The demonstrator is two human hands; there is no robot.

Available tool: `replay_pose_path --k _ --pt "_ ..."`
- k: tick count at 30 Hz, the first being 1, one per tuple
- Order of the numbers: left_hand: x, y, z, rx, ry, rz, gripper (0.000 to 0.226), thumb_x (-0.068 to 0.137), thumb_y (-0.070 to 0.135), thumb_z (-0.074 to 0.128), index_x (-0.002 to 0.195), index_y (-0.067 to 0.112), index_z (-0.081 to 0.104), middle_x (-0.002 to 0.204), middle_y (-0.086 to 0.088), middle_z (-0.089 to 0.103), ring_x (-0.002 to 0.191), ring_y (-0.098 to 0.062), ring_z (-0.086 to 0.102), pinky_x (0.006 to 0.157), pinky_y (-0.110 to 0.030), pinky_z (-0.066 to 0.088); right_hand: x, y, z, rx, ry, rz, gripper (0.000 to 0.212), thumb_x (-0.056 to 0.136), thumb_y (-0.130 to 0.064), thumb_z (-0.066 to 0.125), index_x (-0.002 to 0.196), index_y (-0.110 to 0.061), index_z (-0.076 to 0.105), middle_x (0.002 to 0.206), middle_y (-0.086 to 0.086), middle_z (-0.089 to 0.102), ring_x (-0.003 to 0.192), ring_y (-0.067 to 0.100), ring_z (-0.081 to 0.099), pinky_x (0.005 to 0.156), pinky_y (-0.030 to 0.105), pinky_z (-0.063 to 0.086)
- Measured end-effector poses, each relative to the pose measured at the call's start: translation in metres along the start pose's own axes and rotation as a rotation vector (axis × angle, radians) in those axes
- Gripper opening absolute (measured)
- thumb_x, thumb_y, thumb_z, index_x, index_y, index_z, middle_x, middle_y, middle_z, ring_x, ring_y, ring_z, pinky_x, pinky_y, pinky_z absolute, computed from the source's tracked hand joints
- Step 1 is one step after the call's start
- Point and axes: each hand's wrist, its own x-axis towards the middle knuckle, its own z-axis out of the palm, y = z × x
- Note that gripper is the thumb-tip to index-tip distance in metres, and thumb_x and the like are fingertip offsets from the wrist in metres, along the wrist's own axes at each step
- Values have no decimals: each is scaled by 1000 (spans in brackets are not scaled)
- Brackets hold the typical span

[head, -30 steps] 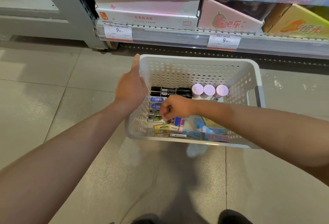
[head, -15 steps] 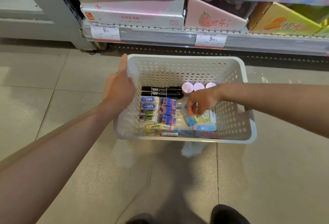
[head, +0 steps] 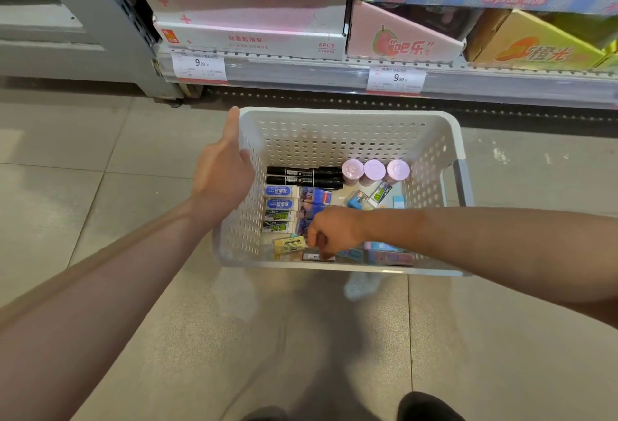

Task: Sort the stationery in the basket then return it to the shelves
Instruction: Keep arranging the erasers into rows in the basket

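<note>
A white perforated basket [head: 351, 116] is held above the floor in front of a shelf. My left hand [head: 224, 169] grips its left wall, thumb lying along the rim. Inside lie two black markers [head: 304, 177], three pink-capped bottles [head: 374, 169], a column of blue and green erasers [head: 280, 208] and a yellow eraser [head: 289, 244]. Loose erasers [head: 378, 194] lie at the right. My right hand [head: 334, 231] reaches down at the front of the basket, fingers curled on a small eraser that is mostly hidden under them.
The bottom shelf [head: 301, 71] runs behind the basket with price tags [head: 200, 63] and cardboard display boxes [head: 254, 22] on it. A grey upright [head: 110, 29] stands at its left end. Tiled floor lies all around, and my shoe [head: 424, 407] shows at the bottom.
My right hand moved from the loose pile at the right of the basket to the front left, by the yellow eraser. My left hand kept its grip on the wall.
</note>
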Motion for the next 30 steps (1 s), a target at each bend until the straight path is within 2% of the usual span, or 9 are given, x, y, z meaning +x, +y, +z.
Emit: replay_pose_path --k 4,9,13,18,20,22,25,27,30 --pt "1 0 0 -7 1 -11 65 97 9 42 152 17 8 71 -11 57 61 -26 56 59 -36 49 5 -4 0 -161 29 -16 27 89 -18 57 114 -15 67 110 0 68 101 19 61 75 25 43" --pt "2 0 0 -25 -7 -20 65 97 9 41 153 19 8 64 -5 53 57 -23 56 57 -38 51 11 -1 2 -170 -27 -37 26 92 -23 51 107 -12 70 102 5 70 92 21 62 78 29 47" --pt "2 0 1 -29 -15 -29 66 97 9 42 152 21 7 76 -12 60 64 -27 60 61 -44 55 12 -6 9 -233 -5 -46 20 93 -16 53 109 -11 65 96 4 63 80 18 49 69 25 37" --pt "3 -1 1 -21 -5 -23 67 97 10 43 153 21 7 82 -11 61 67 -27 61 64 -45 56 12 -11 10 -290 -20 -38 19 94 -16 51 106 -7 64 96 8 62 83 22 54 70 28 42" --pt "3 -2 2 -15 -3 -27 67 97 11 43 153 22 7 84 -11 62 67 -26 61 65 -45 56 11 -9 7 -209 -8 -42 23 95 -20 50 108 -8 65 102 8 65 92 23 59 77 28 46" --pt "3 -2 3 -16 -3 -32 67 97 11 43 153 23 7 85 -10 61 68 -26 61 66 -46 56 9 -5 2 -52 4 -59 27 95 -18 49 109 -5 67 103 8 67 93 22 60 78 25 42" --pt "4 -2 3 -22 3 -29 67 98 11 44 152 23 7 87 -7 57 73 -25 62 69 -46 57 3 -1 -6 257 14 -27 26 95 -12 47 106 4 64 86 9 63 75 13 52 63 16 39" --pt "3 -1 3 -23 1 -24 67 97 10 44 152 22 8 87 -7 57 74 -25 62 70 -46 57 -2 1 -9 504 14 53 25 95 -10 47 108 5 61 73 2 56 63 7 48 52 11 40" --pt "3 -1 3 -21 5 -25 67 97 10 44 153 23 8 87 -7 58 74 -25 62 69 -46 57 -4 4 -10 831 -1 90 15 94 -5 48 98 0 61 68 0 55 58 4 51 54 11 44"
